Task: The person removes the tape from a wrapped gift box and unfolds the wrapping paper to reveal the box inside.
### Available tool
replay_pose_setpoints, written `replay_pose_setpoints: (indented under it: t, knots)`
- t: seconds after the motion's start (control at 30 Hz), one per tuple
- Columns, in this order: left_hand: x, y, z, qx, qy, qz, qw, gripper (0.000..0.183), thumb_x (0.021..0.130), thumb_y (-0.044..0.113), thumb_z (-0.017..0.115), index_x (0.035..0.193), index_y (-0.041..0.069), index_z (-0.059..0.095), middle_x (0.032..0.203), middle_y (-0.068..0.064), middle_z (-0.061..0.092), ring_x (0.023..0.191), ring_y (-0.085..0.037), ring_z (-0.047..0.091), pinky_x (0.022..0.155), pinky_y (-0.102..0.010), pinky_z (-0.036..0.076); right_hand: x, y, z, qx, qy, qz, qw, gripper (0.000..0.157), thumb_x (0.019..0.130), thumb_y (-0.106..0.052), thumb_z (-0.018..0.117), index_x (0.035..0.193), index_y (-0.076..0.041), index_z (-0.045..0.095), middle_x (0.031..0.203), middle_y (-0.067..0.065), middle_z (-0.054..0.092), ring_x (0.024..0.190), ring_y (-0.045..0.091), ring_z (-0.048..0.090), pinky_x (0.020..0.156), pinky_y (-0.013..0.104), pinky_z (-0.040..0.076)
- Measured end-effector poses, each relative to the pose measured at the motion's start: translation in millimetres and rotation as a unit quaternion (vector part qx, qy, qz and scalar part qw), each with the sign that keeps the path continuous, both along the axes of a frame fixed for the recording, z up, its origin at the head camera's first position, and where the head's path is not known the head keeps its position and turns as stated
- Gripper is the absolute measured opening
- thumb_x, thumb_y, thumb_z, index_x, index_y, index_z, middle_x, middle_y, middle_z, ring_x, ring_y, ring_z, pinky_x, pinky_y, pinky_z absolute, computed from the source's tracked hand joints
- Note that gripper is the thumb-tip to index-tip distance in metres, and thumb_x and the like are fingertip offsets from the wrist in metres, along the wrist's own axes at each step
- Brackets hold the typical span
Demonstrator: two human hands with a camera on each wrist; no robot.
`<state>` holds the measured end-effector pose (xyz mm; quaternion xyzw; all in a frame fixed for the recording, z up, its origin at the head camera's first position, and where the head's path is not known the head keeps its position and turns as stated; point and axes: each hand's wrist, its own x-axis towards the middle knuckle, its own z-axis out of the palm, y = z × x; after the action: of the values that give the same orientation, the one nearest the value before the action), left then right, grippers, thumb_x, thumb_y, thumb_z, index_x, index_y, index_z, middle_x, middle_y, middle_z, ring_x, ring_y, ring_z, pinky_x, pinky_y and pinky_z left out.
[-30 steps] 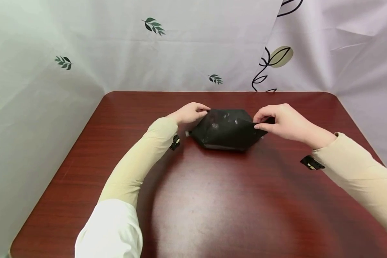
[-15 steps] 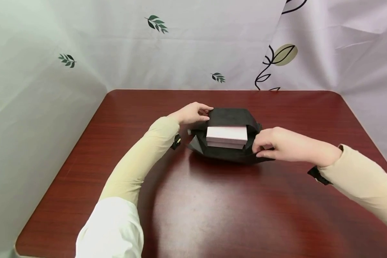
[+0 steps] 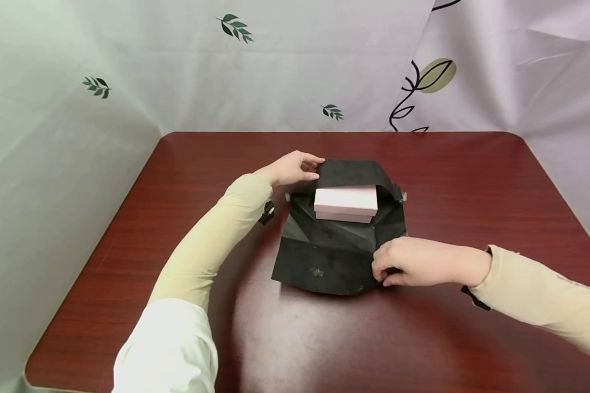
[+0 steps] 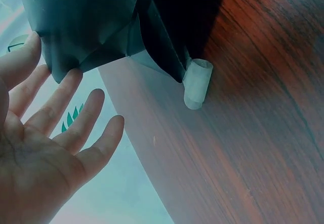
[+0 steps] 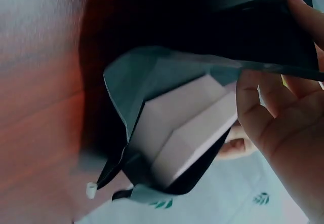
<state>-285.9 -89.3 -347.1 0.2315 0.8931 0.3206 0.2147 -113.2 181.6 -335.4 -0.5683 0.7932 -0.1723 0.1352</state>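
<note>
A sheet of black wrapping paper (image 3: pixel 324 262) lies spread toward the front of the table, its back part folded over a pale pink lidded box (image 3: pixel 346 199). My left hand (image 3: pixel 289 168) is at the paper's back left corner. In the left wrist view its fingers are spread and nearly straight, with the fingertips against the black paper (image 4: pixel 88 29). At the front right corner my right hand (image 3: pixel 423 262) pinches the paper's edge. The right wrist view shows thumb and fingers on either side of that edge, with the box (image 5: pixel 187 127) behind it.
Small white rolled pieces, one on the left (image 3: pixel 288 197) and one on the right (image 3: pixel 405 196), stick out from the paper's sides. Everything rests on a dark red wooden table (image 3: pixel 201 338). A white leaf-patterned cloth (image 3: pixel 275 71) hangs behind it.
My right hand has pulled the paper's front flap off the box and down toward the table's front, uncovering the box. The left hand has stayed at the back left corner.
</note>
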Motion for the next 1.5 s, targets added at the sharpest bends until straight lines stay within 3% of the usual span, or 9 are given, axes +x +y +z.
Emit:
replay_pose_setpoints:
  t: [0.4,0.73,0.97,1.07,1.17,1.27,1.4,1.5]
  knots:
    - [0.1,2,-2.0,-0.003,-0.004,0.004,1.0000,0.051,0.094,0.017,0.060,0.143,0.015,0.044,0.138,-0.009,0.050,0.127,-0.022,0.048,0.103,-0.035,0.041,7.7,-4,-24.1,0.027,-0.007,0.018,0.999,0.026,0.070,-0.005,0.078,0.067,-0.021,0.058,0.068,-0.014,0.051,0.064,-0.001,0.048,0.061,0.015,0.041]
    - [-0.7,2,1.0,-0.020,-0.001,-0.010,0.9997,0.054,0.096,0.018,0.057,0.146,0.018,0.038,0.139,-0.011,0.049,0.128,-0.024,0.047,0.103,-0.036,0.040,11.6,-8,-39.0,0.064,0.050,0.034,0.996,0.028,0.064,-0.007,0.080,0.066,-0.021,0.055,0.070,-0.012,0.048,0.069,0.007,0.051,0.062,0.019,0.042]
    - [-1.0,1,1.1,-0.027,-0.009,-0.014,0.9995,0.057,0.095,0.018,0.059,0.147,0.019,0.036,0.140,-0.012,0.048,0.128,-0.023,0.047,0.103,-0.037,0.040,7.5,-6,-36.9,0.087,0.011,0.029,0.996,0.023,0.074,-0.033,0.079,0.073,-0.020,0.060,0.074,-0.013,0.049,0.071,0.004,0.049,0.065,0.021,0.044]
    - [-1.1,1,1.2,-0.028,-0.016,-0.014,0.9994,0.059,0.094,0.019,0.060,0.147,0.020,0.035,0.141,-0.012,0.047,0.129,-0.023,0.045,0.104,-0.037,0.040,-2.1,-4,-31.6,0.062,-0.002,0.024,0.998,0.020,0.080,-0.035,0.074,0.079,-0.018,0.063,0.074,-0.012,0.052,0.069,0.001,0.049,0.064,0.021,0.044]
    - [-1.4,0,-0.2,-0.026,-0.016,-0.014,0.9994,0.060,0.094,0.019,0.060,0.148,0.020,0.034,0.141,-0.011,0.047,0.130,-0.022,0.046,0.103,-0.037,0.040,-17.9,-1,-22.3,0.012,0.004,-0.010,1.000,0.013,0.083,-0.026,0.072,0.084,-0.014,0.066,0.077,-0.011,0.058,0.072,0.002,0.054,0.066,0.023,0.047]
    - [-1.2,0,-1.6,-0.022,-0.015,-0.019,0.9995,0.060,0.094,0.018,0.059,0.148,0.020,0.034,0.140,-0.012,0.047,0.129,-0.022,0.046,0.104,-0.036,0.040,-36.5,3,-11.0,-0.047,0.046,-0.073,0.995,0.008,0.082,-0.016,0.074,0.087,-0.012,0.068,0.082,-0.007,0.062,0.078,0.007,0.059,0.072,0.029,0.050]
    - [-1.4,0,-2.3,-0.022,-0.008,-0.026,0.9994,0.060,0.094,0.018,0.059,0.148,0.019,0.033,0.139,-0.013,0.048,0.129,-0.023,0.047,0.104,-0.036,0.039,-62.3,11,0.5,-0.086,0.107,-0.185,0.973,0.017,0.078,-0.006,0.076,0.094,-0.007,0.068,0.092,0.002,0.063,0.087,0.018,0.059,0.078,0.038,0.048]
    - [-2.3,0,-2.3,-0.028,-0.007,-0.027,0.9992,0.060,0.095,0.019,0.059,0.148,0.020,0.033,0.140,-0.013,0.048,0.129,-0.023,0.046,0.105,-0.035,0.038,-78.9,15,1.5,-0.080,0.112,-0.259,0.956,0.029,0.077,-0.002,0.075,0.104,-0.001,0.064,0.104,0.013,0.060,0.099,0.030,0.055,0.087,0.045,0.043]
